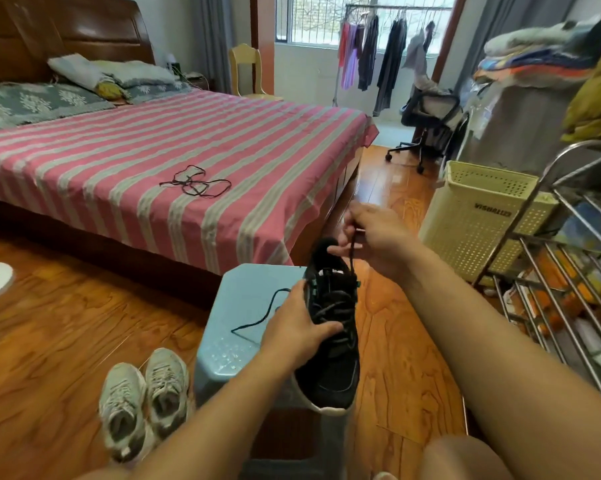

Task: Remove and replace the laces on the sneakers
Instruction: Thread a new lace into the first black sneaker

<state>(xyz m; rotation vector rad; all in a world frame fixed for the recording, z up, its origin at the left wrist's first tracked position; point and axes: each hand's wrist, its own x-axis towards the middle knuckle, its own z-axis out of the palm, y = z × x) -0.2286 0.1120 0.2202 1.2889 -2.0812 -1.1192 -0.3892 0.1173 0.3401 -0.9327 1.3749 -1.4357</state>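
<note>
Left hand (pixel 301 327) grips the sneaker (pixel 332 336) to steady it while right-hand fingers (pixel 344 249) pinch the lace (pixel 351 258), drawing it taut.

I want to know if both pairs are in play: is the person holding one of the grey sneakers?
No, the left hand holds the black sneaker, and the grey sneakers sit on the floor.

Bare wooden floor (pixel 50 341) lies open to the left, save a pair of grey sneakers (pixel 143 400) beside the light blue plastic stool (pixel 243 306). A steel wire rack (pixel 569 289) and cream perforated laundry basket (pixel 479 216) hem the right; the pink striped bed (pixel 153 150) blocks ahead.
</note>
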